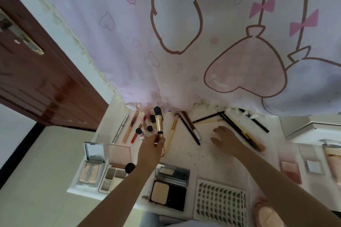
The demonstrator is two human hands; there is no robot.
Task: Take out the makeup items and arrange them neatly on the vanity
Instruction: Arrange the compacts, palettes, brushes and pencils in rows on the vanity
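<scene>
My left hand (150, 148) grips a gold makeup tube with a dark cap (158, 125) and holds it upright above the white vanity top (208, 155). Just left of it stand small dark-capped bottles (149, 131) and lie slim lip pencils (129, 131). My right hand (224, 139) hovers open, fingers spread, over the middle of the vanity. Beyond it lie brushes and dark pencils (190, 128) in a loose fan. Along the front sit open palettes (91, 170), a powder compact (168, 190) and a lash tray (220, 202).
A pink and white printed curtain (184, 33) hangs over the back of the vanity. A brown door (36, 79) stands at the left. A blush compact (290, 171), boxes (313, 127) and a pink puff (267, 215) crowd the right side.
</scene>
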